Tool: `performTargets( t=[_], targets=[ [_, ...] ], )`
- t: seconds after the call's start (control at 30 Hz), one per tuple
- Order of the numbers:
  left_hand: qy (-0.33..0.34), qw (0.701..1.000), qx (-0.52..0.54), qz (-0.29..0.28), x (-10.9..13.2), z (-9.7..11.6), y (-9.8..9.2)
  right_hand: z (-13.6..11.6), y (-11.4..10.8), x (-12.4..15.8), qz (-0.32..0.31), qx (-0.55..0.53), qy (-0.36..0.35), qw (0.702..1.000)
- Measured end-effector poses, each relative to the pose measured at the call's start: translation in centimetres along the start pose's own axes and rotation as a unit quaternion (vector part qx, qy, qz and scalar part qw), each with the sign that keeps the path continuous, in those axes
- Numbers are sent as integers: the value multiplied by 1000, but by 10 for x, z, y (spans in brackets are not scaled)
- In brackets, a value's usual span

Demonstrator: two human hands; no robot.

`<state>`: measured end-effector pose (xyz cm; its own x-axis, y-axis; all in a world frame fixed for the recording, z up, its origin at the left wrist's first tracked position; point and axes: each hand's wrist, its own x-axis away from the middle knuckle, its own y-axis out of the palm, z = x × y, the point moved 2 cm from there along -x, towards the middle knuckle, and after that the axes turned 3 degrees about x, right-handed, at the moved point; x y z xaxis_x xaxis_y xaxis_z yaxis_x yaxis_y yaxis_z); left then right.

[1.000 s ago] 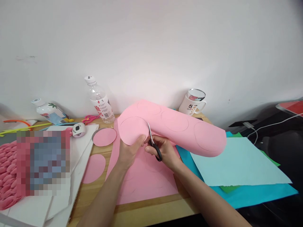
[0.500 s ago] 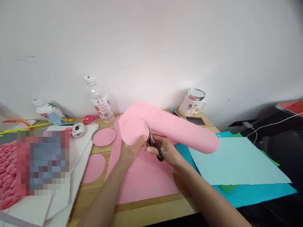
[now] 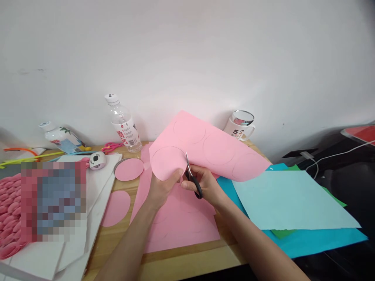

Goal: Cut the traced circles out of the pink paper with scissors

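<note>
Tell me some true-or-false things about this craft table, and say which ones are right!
1. The right hand holds scissors. True.
2. The left hand holds a blue sheet. False: its grip is on the pink sheet.
3. Two cut pink circles lie on the table, left of the hands. True.
4. The mug is green. False: it is white.
5. The bottle has its cap on. True.
</note>
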<state>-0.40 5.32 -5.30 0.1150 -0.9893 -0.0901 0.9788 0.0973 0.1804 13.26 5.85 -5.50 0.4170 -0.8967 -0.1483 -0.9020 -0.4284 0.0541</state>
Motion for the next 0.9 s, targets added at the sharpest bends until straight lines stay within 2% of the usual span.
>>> performTargets(
  t=[0.27,0.67,0.9],
  targets=[
    [-12,1000,-5,11,0,-4,-3,2,-2,1,7,1,-4,1000],
    [-6,999,23,-24,1,3,0,4,-1,2,22,-5,5,1000],
    [-6,999,35,-6,0,3,-1,5,-2,3,30,19,39,999]
  ],
)
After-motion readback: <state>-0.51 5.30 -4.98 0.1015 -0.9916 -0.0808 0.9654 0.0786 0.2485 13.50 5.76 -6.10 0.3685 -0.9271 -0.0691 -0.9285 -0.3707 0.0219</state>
